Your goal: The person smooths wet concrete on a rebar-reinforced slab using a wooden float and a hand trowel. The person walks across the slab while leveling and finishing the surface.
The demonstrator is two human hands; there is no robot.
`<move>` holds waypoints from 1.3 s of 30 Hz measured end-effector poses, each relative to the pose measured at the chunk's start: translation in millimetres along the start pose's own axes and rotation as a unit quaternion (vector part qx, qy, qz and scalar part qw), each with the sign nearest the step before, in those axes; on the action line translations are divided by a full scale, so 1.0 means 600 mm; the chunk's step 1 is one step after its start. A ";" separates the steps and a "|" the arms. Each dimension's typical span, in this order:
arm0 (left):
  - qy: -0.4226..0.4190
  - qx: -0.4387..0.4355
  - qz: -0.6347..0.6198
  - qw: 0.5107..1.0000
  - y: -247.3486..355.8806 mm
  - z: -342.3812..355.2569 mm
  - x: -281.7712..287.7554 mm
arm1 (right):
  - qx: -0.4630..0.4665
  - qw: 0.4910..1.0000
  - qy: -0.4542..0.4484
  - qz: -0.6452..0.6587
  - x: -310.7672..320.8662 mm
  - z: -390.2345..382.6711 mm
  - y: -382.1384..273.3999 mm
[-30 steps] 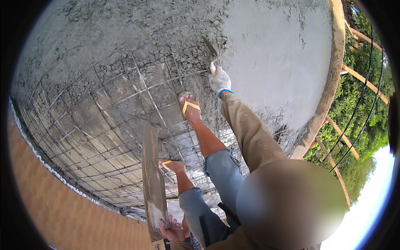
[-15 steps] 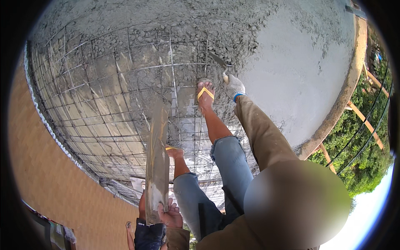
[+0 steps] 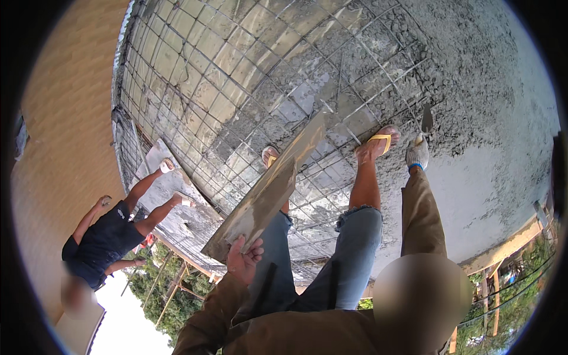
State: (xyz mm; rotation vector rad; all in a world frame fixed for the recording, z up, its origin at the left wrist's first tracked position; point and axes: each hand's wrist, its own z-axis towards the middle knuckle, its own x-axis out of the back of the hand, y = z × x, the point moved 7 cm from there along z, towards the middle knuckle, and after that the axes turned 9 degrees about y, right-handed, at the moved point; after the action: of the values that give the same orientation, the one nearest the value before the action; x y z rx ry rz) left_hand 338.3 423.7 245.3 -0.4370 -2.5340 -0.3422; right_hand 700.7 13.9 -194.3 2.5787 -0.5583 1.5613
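Observation:
My bare left hand [image 3: 244, 261] grips the lower end of a long cement-smeared board [image 3: 260, 201]. The board slants up and to the right, across my left leg and over the steel mesh. A grey knitted glove covers my right hand [image 3: 418, 152], which is closed on a trowel [image 3: 427, 119]. The trowel's pointed blade is over the rough wet concrete [image 3: 461, 103], just right of my right foot [image 3: 383, 141] in its yellow-strapped sandal. My fingers hide most of the trowel's handle.
Rebar mesh [image 3: 236, 71] spreads under and ahead of my feet. Smoothed concrete [image 3: 473, 189] lies to the right, bordered by a wooden edge [image 3: 503, 248]. At left another person [image 3: 112, 242] in dark clothes stands on a flat panel [image 3: 195, 207] beside a tan wall [image 3: 71, 89].
My view has swung round, so the mesh and my feet appear turned. The board now slants rightward instead of standing nearly upright. The other person shows far more fully. Both hands keep their holds.

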 end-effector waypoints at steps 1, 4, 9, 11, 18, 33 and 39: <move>-0.015 0.003 -0.015 1.000 0.008 0.010 0.009 | 0.008 0.997 0.063 0.040 0.013 -0.005 -0.012; -0.023 0.005 -0.062 0.998 0.024 0.026 0.058 | 0.095 0.992 -0.050 -0.062 -0.010 -0.004 -0.074; 0.014 -0.031 -0.145 0.989 0.045 0.072 0.160 | 0.118 0.983 -0.050 -0.130 0.039 -0.014 -0.217; 0.022 -0.041 -0.167 0.985 0.047 0.095 0.198 | 0.105 0.994 0.028 -0.028 0.081 -0.050 -0.287; 0.146 -0.063 -0.254 0.954 -0.002 0.137 0.351 | 0.207 0.970 -0.048 0.117 0.213 -0.229 -0.443; 0.356 0.115 -0.577 0.726 -0.339 0.089 0.514 | 0.270 0.948 -0.171 0.002 0.469 -0.201 -0.430; 0.146 0.125 -0.483 0.854 -0.352 0.340 0.553 | 0.113 0.975 -0.169 0.093 0.573 -0.301 -0.300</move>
State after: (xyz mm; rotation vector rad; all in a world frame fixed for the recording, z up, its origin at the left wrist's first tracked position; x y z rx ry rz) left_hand -101.8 375.8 228.0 0.9638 -2.2475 -0.3803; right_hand 753.9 134.5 213.0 3.0770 -0.7034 1.3019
